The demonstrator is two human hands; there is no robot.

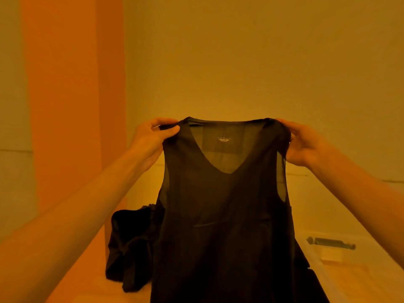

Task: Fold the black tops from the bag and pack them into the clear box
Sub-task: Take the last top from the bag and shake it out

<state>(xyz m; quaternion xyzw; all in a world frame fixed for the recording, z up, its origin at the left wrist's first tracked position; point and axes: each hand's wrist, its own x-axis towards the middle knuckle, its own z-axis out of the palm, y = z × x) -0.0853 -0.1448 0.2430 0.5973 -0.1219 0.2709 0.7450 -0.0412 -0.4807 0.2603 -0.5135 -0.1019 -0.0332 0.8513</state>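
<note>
- You hold one black top up in the air, spread wide, V-neck and label facing you
- Your left hand pinches one shoulder and your right hand the other, hands well apart
- The dark bag sits low left behind it; the clear box lies low right
- The step appears to be spreading before the fold; next, probably, lay it flat on the pale surface, shoulders level

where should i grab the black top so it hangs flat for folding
By the two shoulder seams, one from each side, as the left hand and right hand pinch it now. The top is sleeveless and thin. Held at those outer corners, it hangs flat with the v-neck spread between them.
</note>
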